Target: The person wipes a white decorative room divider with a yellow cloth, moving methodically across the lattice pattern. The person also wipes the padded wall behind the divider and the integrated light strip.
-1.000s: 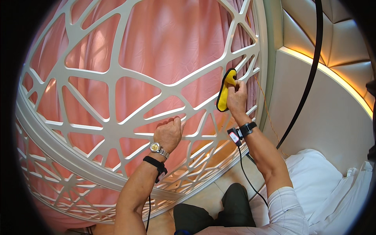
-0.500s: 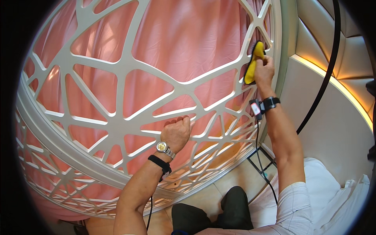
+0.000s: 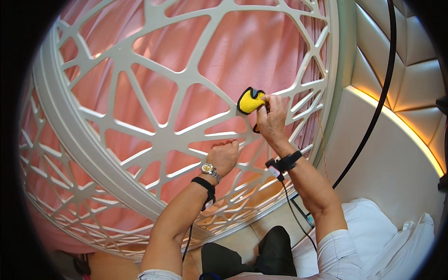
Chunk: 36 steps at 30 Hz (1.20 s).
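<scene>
A white lattice screen (image 3: 184,112) with irregular openings stands in front of me, pink curtain cloth showing behind it. My right hand (image 3: 272,116) pinches a yellow cloth (image 3: 250,101) with a black edge. Part of the cloth is folded up, and it lies against a lattice strut near the middle of the screen. Lower and to the left, my left hand (image 3: 224,156) has its fingers curled around a strut of the lattice; the fingertips are hidden. A wristwatch (image 3: 208,169) and a black band sit on my left wrist. Another black band with a small device is on my right wrist.
At the right is a cream padded wall (image 3: 373,70) with a glowing light strip (image 3: 396,121). A black cable (image 3: 378,109) hangs before it. White fabric (image 3: 373,233) lies at the lower right. A thin wire (image 3: 323,140) runs down by the screen's right edge.
My right hand with the yellow cloth has moved left and down, from the screen's right edge to its middle. The left hand keeps its hold on the lattice. The view has shifted slightly.
</scene>
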{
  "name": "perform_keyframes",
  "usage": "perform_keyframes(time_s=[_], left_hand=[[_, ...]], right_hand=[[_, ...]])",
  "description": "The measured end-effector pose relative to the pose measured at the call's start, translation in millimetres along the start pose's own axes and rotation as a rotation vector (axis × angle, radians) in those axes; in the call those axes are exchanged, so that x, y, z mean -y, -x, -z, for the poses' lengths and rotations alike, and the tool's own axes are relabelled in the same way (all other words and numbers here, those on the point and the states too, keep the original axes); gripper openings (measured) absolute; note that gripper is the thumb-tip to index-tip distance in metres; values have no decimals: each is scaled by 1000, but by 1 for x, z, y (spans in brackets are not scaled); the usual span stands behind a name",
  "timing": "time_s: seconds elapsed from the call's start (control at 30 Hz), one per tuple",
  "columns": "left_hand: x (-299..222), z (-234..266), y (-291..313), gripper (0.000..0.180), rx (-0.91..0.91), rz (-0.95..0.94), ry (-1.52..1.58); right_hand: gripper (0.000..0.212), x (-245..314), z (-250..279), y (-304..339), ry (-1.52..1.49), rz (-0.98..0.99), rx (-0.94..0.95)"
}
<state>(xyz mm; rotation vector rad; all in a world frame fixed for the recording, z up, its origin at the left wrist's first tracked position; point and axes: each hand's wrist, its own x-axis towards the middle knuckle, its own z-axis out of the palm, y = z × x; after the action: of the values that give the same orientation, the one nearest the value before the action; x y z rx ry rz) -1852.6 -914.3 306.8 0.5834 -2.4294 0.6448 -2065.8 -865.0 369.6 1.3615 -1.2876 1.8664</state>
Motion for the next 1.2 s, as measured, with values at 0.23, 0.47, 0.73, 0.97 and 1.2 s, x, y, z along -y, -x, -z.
perform_keyframes(time_s=[0.23,0.47,0.73,0.97,1.2], left_hand=[[0,33,16,34,14,-112,181],[36,95,95,37,-220,-178,71],[106,177,176,43,-308,24,-150],[130,208,217,49,-369,182,-190],[152,226,248,54,-415,208,-201]], right_hand=[[18,67,-27,21,-116,5,97],[26,127,-57,49,-148,168,183],[27,189,-93,74,-128,210,228],[23,264,-143,109,-288,251,326],[19,326,-172,87,-605,136,403]])
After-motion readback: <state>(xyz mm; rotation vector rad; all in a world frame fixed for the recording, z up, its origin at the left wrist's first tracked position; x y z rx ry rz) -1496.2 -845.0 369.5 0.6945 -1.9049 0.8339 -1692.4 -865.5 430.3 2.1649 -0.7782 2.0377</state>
